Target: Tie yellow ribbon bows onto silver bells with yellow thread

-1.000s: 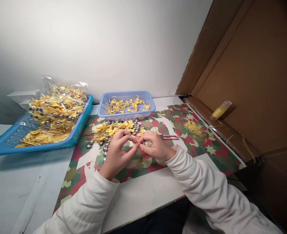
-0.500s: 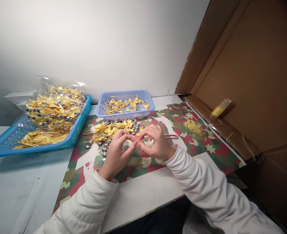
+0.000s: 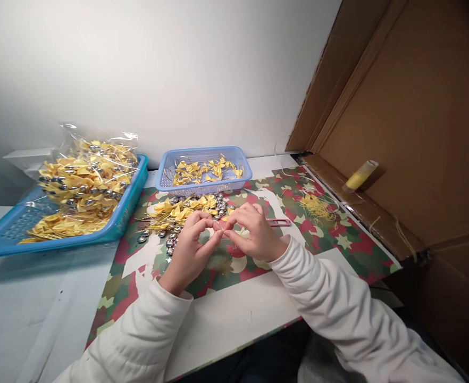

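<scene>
Head view: left hand [image 3: 189,247] and right hand [image 3: 254,234] meeting fingertip to fingertip, pinching something too small to tell, above camouflage mat [image 3: 330,250], just before pile of yellow bows [image 3: 182,208]. No readable writing.

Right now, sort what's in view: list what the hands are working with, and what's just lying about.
In hand: left hand and right hand pinching a small piece; loose bow pile.
Lying about: small blue basket; big blue tray; yellow tube; pink clip.

You sit at a small piecework bench: baskets [image 3: 203,171] of yellow ribbon bows [image 3: 186,208], silver charms [image 3: 171,240], a camouflage-print mat [image 3: 322,234], cardboard [image 3: 410,122] alongside.
</scene>
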Tool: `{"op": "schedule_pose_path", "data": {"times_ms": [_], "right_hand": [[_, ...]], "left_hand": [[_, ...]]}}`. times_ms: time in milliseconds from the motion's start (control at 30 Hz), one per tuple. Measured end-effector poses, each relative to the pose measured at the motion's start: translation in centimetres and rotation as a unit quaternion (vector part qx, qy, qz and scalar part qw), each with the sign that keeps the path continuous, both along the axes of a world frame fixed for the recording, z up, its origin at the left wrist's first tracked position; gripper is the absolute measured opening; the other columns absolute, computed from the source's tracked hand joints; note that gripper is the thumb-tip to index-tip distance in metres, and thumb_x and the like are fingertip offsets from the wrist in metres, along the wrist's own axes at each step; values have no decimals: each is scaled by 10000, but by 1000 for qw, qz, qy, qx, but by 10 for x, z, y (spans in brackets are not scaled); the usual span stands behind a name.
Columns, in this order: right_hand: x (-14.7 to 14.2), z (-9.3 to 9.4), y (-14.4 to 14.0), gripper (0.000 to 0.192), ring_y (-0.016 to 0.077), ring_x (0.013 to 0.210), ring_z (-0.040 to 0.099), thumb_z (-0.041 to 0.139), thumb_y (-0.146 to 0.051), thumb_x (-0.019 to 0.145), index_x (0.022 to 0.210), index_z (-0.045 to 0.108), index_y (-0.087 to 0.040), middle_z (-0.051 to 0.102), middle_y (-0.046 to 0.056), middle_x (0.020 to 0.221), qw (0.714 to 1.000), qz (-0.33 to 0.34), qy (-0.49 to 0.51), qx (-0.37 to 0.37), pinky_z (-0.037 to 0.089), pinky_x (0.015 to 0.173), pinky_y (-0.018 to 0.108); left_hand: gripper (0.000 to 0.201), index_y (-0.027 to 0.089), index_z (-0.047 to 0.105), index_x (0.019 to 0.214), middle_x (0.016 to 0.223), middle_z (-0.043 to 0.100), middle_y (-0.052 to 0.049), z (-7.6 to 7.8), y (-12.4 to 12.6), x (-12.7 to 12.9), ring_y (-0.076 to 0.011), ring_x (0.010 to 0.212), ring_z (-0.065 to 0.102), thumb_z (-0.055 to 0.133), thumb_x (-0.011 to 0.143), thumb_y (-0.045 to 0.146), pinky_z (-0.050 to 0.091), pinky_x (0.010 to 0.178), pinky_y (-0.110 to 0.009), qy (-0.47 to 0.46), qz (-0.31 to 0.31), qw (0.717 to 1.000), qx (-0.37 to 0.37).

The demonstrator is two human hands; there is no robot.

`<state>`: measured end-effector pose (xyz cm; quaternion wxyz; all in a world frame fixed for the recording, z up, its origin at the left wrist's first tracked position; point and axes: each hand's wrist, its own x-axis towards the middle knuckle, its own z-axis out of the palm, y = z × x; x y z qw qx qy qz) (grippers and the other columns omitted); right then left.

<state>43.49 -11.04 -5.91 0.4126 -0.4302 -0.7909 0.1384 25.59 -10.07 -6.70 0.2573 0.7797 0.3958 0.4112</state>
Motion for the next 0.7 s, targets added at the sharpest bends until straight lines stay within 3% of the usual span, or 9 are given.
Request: {"op": "schedule_pose_path", "data": {"times_ms": [700], "right_hand": [[3,6,1,130,164,839,529,535,-251,879,762,525,-195,635,-11,801,998,13,-14,-65,266,825,340]], "left_hand": [[142,212,551,785,891,499,-22,1,-1,0,-185,862,501,521,916,260,419,786,-320,-16,1,999,-35]]}}
